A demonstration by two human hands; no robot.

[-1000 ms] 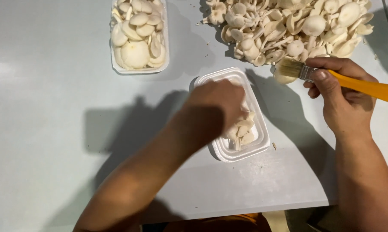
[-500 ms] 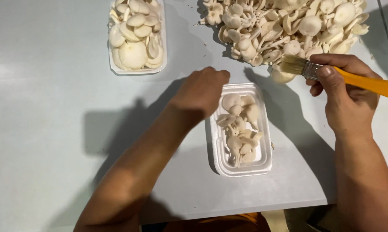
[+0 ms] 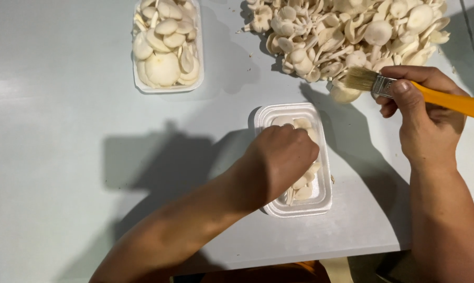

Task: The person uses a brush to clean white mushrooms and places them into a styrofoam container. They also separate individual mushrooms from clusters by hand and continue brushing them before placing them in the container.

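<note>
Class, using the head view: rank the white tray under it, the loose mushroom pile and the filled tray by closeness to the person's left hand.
From the left hand:
1. White tray, directly beneath it.
2. Loose mushroom pile, up and right.
3. Filled tray, upper left.

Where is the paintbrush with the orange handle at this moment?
In the head view the paintbrush is at the upper right, held in the right hand; its bristles reach toward the loose mushroom pile, above the near tray.
</note>
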